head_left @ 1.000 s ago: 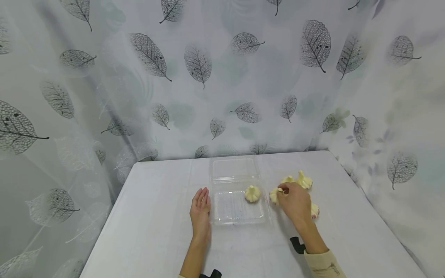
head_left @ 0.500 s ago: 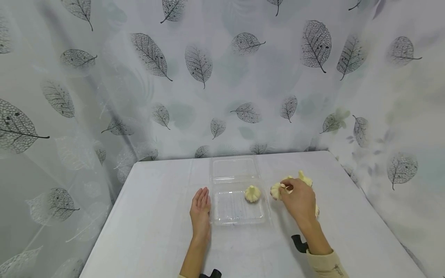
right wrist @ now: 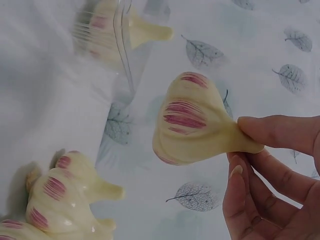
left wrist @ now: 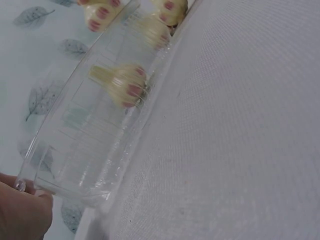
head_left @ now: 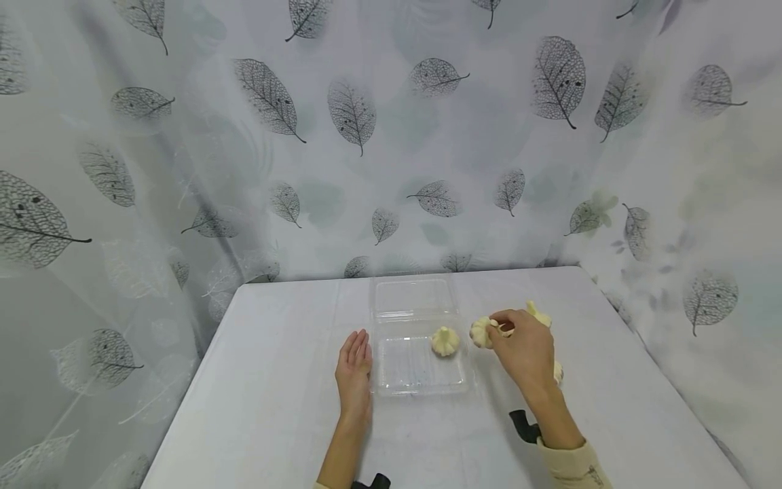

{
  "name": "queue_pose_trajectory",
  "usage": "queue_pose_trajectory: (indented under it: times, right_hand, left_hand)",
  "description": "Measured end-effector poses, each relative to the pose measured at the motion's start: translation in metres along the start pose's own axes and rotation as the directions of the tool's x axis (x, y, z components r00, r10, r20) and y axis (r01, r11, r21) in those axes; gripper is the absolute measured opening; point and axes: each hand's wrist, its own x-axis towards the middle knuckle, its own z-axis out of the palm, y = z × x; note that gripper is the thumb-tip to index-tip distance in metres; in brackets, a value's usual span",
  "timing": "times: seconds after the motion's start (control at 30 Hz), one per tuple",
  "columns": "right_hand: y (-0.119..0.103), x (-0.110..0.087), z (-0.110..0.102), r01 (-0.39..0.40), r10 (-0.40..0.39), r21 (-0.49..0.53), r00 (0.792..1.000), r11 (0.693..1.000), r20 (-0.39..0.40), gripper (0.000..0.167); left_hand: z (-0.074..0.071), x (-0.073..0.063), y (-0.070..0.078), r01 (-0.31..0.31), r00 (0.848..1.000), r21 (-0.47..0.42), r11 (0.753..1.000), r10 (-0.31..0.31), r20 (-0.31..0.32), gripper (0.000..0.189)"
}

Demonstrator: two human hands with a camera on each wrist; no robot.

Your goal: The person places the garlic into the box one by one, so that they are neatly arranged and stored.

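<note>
My right hand (head_left: 522, 346) pinches the stem of a garlic bulb (right wrist: 187, 122), pale yellow with pink-purple streaks. In the right wrist view this bulb hangs above the table, stem toward the thumb and fingers. It is close to the right side of a clear plastic clamshell box (head_left: 400, 363), which lies with its lid (head_left: 412, 297) folded back. One garlic bulb (head_left: 444, 341) sits inside the box at its right. My left hand (head_left: 353, 377) rests against the box's left edge, fingers straight; the left wrist view shows its fingertips at the rim.
More garlic bulbs (head_left: 537, 314) lie on the white table (head_left: 275, 380) around the right hand, partly hidden by it. One bulb (head_left: 559, 372) shows beyond the right wrist. A leaf-print curtain (head_left: 391, 170) hangs behind the table and along its sides.
The right hand has lifted the pinched garlic bulb off the table and moved it slightly left, toward the box. The left hand keeps its place at the box's edge.
</note>
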Motion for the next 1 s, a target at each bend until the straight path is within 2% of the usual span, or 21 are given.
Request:
queue_pose_trajectory:
  times: [0.4, 0.67, 0.9, 1.0]
  right_hand:
    - [-0.013, -0.001, 0.005, 0.011, -0.011, 0.012, 1.0, 1.0, 0.013, 0.014]
    - [-0.024, 0.0, 0.008, 0.081, -0.081, 0.01, 0.997, 0.997, -0.005, 0.015]
    - [-0.033, 0.0, 0.012, 0.042, -0.043, 0.012, 0.998, 0.999, 0.047, 0.015]
    - [-0.036, 0.001, 0.014, 0.051, -0.052, 0.015, 0.997, 0.999, 0.052, 0.015]
  left_hand:
    - [0.001, 0.0, 0.0, -0.003, 1.0, -0.019, 1.0, 0.002, -0.02, 0.059]
    - [0.002, -0.001, 0.001, 0.002, 1.0, -0.011, 1.0, -0.002, -0.008, 0.059]
    - [0.001, -0.003, 0.002, -0.004, 1.0, -0.01, 1.0, 0.004, 0.0, 0.057]
    - [0.002, -0.002, 0.002, -0.007, 1.0, -0.003, 1.0, 0.007, -0.003, 0.056]
